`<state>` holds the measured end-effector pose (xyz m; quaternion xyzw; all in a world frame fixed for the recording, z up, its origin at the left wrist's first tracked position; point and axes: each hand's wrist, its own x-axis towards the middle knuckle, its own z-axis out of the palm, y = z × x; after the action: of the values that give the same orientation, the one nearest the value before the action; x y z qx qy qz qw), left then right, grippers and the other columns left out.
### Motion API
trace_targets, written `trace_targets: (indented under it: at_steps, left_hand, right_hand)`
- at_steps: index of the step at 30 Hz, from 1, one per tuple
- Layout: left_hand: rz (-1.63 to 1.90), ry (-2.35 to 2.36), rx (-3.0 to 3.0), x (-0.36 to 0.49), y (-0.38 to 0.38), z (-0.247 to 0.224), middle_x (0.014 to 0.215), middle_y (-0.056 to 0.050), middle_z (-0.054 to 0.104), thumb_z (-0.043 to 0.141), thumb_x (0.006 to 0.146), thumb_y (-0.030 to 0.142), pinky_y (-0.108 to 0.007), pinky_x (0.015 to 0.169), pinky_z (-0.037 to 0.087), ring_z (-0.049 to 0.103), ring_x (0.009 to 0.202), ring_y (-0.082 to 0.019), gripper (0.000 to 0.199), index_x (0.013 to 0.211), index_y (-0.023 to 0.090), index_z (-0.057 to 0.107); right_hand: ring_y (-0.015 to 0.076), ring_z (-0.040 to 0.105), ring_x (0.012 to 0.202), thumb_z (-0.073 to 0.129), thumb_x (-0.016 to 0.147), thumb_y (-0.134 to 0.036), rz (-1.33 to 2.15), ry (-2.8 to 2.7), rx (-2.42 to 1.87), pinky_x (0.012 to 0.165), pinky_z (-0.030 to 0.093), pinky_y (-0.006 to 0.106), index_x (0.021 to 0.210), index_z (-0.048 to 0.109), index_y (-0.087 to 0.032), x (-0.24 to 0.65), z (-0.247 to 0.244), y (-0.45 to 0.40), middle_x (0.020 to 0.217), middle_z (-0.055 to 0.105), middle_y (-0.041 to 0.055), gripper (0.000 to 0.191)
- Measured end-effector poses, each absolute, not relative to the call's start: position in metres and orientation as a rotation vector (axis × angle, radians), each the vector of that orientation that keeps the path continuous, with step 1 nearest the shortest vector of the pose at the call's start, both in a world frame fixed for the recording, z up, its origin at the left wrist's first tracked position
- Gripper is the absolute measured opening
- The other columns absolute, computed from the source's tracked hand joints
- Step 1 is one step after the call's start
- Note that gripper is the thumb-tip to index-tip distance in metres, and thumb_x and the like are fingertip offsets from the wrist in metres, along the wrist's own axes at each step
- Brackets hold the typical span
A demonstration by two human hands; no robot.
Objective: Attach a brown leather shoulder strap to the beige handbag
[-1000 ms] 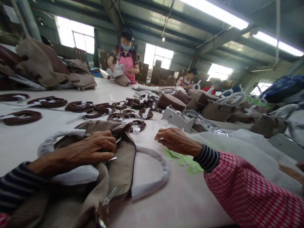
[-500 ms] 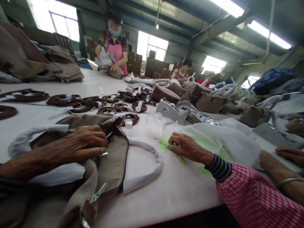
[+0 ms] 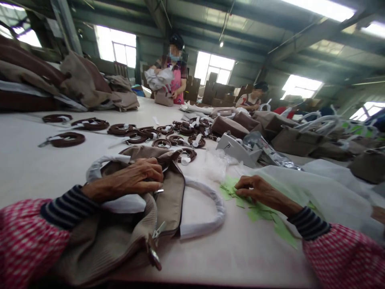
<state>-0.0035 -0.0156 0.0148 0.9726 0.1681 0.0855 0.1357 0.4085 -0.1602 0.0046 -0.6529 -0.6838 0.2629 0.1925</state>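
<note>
Right hand: now down from hovering, curling onto green slips, apparently bringing them into the work; gripping one or not, can't tell.
Left hand: still curling over the open top of the bag, hiding any grip.
Bag: lying beneath the left hand, at nine o'clock from the right.
Coiled straps: lying beyond, toward twelve o'clock.

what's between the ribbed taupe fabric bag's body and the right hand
In the head view: a curved handle wrapped in white, pale bare tabletop, then light-green paper slips.
</note>
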Motion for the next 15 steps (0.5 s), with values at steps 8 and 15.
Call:
trace_targets:
  at_steps: [8,15]
  left_hand:
    - [0.305,0.461,2.804,-0.007,0.004,-0.008,0.106,0.000,0.068,0.051,0.109,0.035,-0.032,0.096,0.035,0.054,0.100,-0.019,0.035,0.084,0.021,0.070]
    - [0.407,0.529,2.872,-0.001,-0.014,0.001,0.106,-0.001,0.062,0.055,0.107,0.033,-0.037,0.095,0.033,0.051,0.104,-0.020,0.038,0.074,0.018,0.065]
  right_hand:
    - [0.0174,0.056,0.076,0.046,0.101,-0.014,-0.202,-2.397,-1.855,0.070,0.037,0.031,0.084,0.067,-0.014,0.389,-0.002,-0.176,0.089,0.063,0.0080,0.027]
    - [0.0134,0.058,0.074,0.064,0.098,-0.023,0.108,-1.987,-1.389,0.069,0.041,0.025,0.091,0.076,-0.015,0.322,0.037,-0.138,0.084,0.067,0.0035,0.016]
